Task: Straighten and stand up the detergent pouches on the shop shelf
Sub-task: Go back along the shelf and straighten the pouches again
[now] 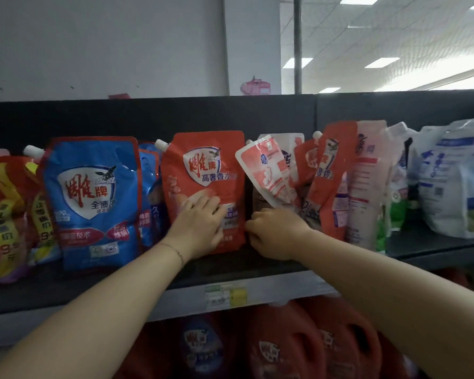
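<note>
Here, left hand (200,228) fingers (206,202) lie flat on the red pouch (205,165).

- This is a shop, in an aisle of laundry goods.
- A dark shelf (244,262) carries detergent pouches (93,192) packed side by side. The same brand mark repeats on blue and red packs, and some stand several deep.
- A pale strip along the shelf's front edge bears a price label (225,295) in white, green and yellow.
- Pouches at the left wear yellow bands (6,214) printed with a price, 9.9.
- Below, red detergent jugs (285,348) with the same mark stand in a row.
- White bags (454,181) fill the bay to the right.
- Overhead runs a tiled suspended ceiling (394,31) with flat panel lights (381,62).
</note>
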Tool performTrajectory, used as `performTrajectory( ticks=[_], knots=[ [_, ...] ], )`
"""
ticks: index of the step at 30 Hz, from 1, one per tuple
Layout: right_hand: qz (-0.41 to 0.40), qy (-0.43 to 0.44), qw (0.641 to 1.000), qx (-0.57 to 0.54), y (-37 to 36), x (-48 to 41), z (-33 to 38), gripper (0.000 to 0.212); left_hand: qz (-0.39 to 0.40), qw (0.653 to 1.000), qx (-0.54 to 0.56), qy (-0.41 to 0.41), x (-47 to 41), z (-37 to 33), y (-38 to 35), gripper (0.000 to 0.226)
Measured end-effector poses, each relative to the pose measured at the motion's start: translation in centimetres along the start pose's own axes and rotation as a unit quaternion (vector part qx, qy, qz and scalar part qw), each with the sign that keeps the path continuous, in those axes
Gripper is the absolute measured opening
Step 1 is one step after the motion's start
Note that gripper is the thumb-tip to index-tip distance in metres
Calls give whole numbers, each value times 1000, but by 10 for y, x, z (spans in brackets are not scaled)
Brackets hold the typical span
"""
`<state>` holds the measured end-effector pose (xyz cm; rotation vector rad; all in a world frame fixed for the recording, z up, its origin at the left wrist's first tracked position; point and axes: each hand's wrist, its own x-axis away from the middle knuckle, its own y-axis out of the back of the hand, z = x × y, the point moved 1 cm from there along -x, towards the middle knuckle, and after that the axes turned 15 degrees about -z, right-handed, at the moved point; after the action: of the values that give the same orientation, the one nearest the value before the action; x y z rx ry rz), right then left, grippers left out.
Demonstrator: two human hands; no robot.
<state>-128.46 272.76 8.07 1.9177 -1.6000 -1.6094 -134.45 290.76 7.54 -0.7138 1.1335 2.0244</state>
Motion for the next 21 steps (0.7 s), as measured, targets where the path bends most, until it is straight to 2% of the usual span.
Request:
performTrajectory(
  ticks=[4, 9, 12, 15, 17, 19, 21],
  knots=[
    [-42, -63, 997, 27, 16, 29, -21, 29, -8, 998, 67, -12, -27, -48, 9, 31],
    [-60, -101, 992, 55, 44, 66, -43, 28, 80, 974, 203, -53, -53, -104, 9, 39],
    [-64, -127, 987, 80, 54, 83, -54, 29, 99, 951, 289, 38, -62, -130, 0, 36],
    [-65, -131, 984, 98, 64, 98, -61, 30, 83, 921, 357, 131, -74, -155, 1, 25],
    [-57, -144, 983, 95, 72, 106, -65, 31, 66, 908, 368, 186, -82, -166, 4, 22],
    [-46, -163, 981, 95, 75, 110, -68, 30, 45, 898, 364, 244, -86, -170, 4, 29],
    [-36, -173, 979, 106, 77, 113, -71, 28, 34, 887, 373, 272, -87, -171, 3, 30]
  ],
)
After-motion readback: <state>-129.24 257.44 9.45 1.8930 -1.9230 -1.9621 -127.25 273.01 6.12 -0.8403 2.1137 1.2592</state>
